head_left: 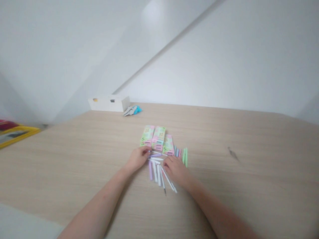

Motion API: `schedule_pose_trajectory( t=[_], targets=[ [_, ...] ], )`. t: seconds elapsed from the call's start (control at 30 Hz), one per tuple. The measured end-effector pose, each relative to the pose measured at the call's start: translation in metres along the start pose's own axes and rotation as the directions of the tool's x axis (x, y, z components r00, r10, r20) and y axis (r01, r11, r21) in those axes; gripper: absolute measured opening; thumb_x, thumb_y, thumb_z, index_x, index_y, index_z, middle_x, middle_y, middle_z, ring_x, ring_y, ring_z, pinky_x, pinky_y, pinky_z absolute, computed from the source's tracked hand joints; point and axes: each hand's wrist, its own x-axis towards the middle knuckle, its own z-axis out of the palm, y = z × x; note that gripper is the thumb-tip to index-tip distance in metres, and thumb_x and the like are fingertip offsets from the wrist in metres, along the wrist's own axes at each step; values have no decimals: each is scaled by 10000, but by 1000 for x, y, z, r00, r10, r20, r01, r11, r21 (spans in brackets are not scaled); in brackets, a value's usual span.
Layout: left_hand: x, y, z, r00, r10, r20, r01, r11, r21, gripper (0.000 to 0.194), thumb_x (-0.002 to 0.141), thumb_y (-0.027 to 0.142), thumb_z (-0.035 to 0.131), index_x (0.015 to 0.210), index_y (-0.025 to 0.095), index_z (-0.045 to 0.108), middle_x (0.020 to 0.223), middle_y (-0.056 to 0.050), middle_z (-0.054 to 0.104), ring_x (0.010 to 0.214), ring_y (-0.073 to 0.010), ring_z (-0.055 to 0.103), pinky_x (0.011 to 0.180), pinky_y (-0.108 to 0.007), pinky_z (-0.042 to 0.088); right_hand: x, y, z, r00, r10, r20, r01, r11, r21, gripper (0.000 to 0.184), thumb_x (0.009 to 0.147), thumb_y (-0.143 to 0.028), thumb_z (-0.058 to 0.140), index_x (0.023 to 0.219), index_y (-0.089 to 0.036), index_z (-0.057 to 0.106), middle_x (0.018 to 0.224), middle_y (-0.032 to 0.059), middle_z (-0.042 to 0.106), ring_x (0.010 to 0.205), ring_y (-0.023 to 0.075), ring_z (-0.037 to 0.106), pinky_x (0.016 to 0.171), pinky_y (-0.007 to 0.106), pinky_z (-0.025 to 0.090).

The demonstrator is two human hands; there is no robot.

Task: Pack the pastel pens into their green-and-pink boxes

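My left hand (139,158) rests at the left side of a loose group of pens, thumb and fingertips pinched together. What lies between them is too blurred to name. Right beside its fingertips are a purple pen (156,155) and several white pens (159,176). My right hand (176,168) is curled over the right side of the group, its fingertips down among the pens and partly hidden. A thin pen with a dark tip (164,191) points toward me. Just beyond both hands stand small pink-and-green boxes (159,137) marked with a 5.
Green sticks (184,156) lie right of the boxes. At the back left are a white box (108,103) and a crumpled grey-and-blue item (133,110). A yellow-framed object (20,134) sits at the left edge. A small dark mark or object (232,152) is on the wooden table (264,172).
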Motion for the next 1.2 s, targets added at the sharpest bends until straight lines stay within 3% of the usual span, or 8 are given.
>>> schedule_pose_trajectory(
  t=[1.2],
  targets=[
    [1,0,3,1000,21,-3,-22,996,-83,230,792,257,547,961,189,689,925,-29,723,815,-176,659,784,-275,506,-2,0,-4,999,-34,-3,34,997,62,155,910,-184,487,935,-181,640,918,51,612,949,179,523,886,324,385]
  ],
)
